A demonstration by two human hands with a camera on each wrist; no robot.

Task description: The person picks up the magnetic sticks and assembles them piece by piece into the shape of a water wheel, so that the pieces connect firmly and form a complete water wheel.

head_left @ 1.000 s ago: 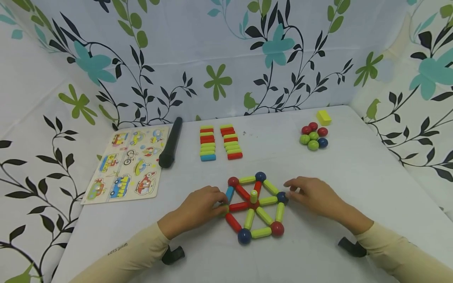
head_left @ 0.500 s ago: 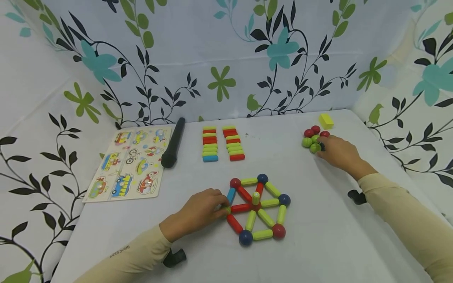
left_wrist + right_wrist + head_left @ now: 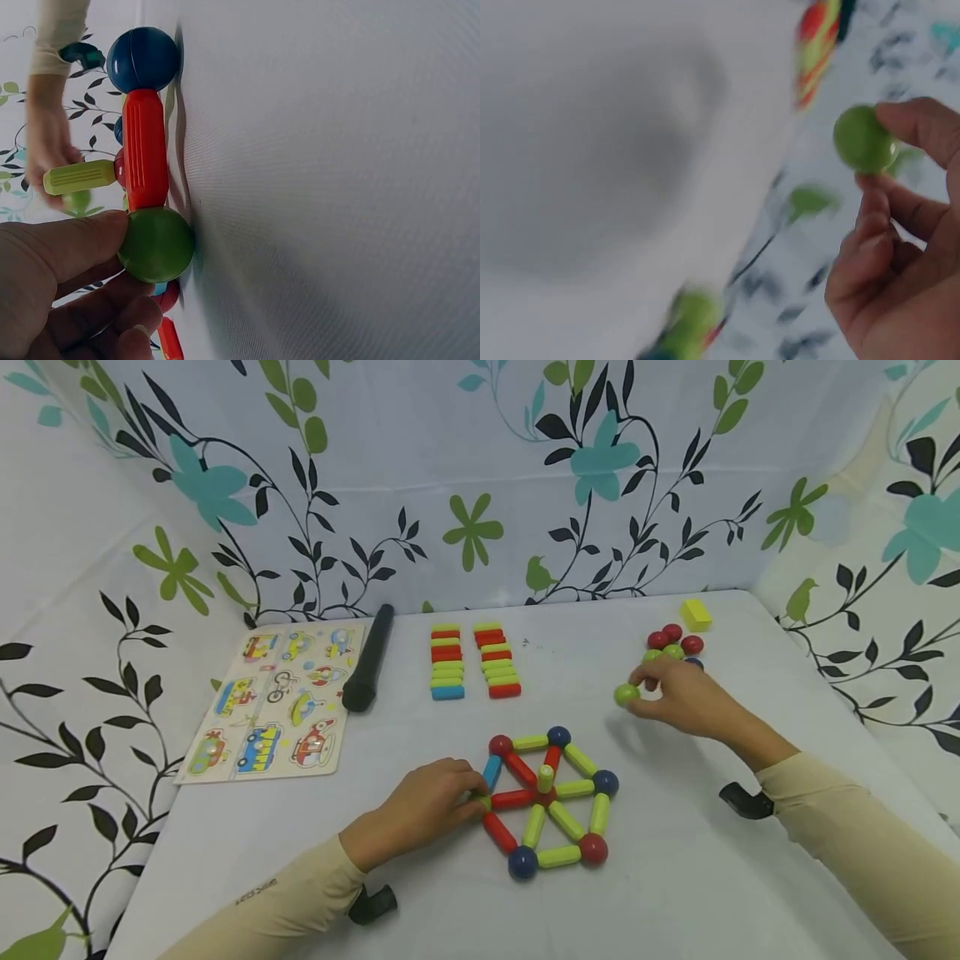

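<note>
A flat six-sided wheel of magnetic sticks and balls lies on the table, with a lime stick [image 3: 545, 779] standing upright at its red hub. My left hand [image 3: 416, 810] pinches the wheel's green corner ball [image 3: 157, 246] between thumb and fingers; a red stick [image 3: 145, 150] joins that ball to a blue ball [image 3: 142, 58]. Above the table, right of and beyond the wheel, my right hand [image 3: 686, 697] holds a loose green ball [image 3: 862, 139] by thumb and fingertips. The wrist hides part of the ball pile.
Red, green and blue balls [image 3: 692, 645] sit clustered at the back right beside a yellow block [image 3: 696, 615]. Two rows of coloured sticks [image 3: 447, 665] lie at the back middle. A black microphone [image 3: 367, 660] and a picture puzzle board [image 3: 287, 758] occupy the left.
My right hand went from the wheel's right side to the ball pile, took a green ball and moved back leftward with it. The left hand stayed on the corner ball.
</note>
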